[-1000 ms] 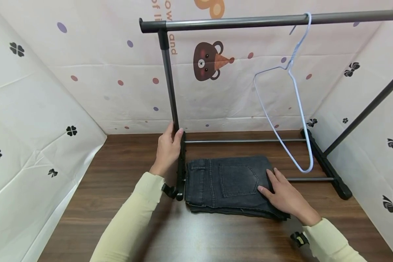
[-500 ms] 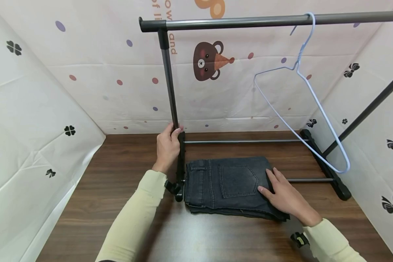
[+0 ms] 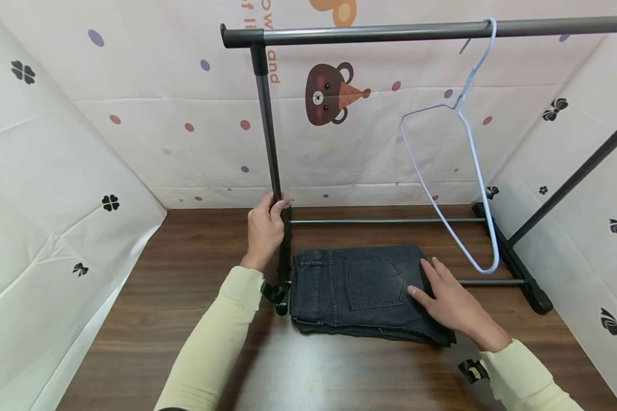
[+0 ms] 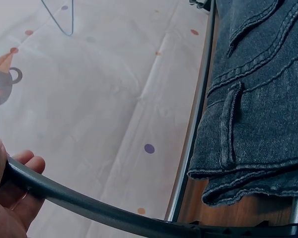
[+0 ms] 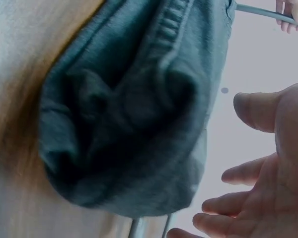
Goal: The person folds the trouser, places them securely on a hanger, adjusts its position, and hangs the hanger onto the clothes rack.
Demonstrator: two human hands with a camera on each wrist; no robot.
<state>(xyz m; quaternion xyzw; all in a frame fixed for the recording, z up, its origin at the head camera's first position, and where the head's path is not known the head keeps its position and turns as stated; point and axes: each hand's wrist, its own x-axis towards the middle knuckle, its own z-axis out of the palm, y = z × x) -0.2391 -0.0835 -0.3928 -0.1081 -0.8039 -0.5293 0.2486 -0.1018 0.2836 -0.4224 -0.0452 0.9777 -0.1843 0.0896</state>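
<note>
Folded dark grey jeans (image 3: 362,285) lie at the foot of a black clothes rack (image 3: 268,125), back pocket facing up. My left hand (image 3: 265,231) grips the rack's left upright low down; the left wrist view has the fingers curled behind that post (image 4: 104,206). Over the right end of the jeans, my right hand (image 3: 449,302) spreads with relaxed fingers. From the right wrist camera, a gap shows between the right hand (image 5: 268,198) and the rounded, folded end of the jeans (image 5: 129,129).
A light blue wire hanger (image 3: 478,171) hangs from the rack's top bar (image 3: 370,35), above and right of the jeans. Two thin lower bars (image 3: 370,221) join the rack's feet. Printed white sheets (image 3: 195,154) enclose the wooden surface (image 3: 185,319) at the back and sides.
The hanger swung out to the right and has swung back left. My right hand has come slightly up and right from the jeans. My left hand stays on the post.
</note>
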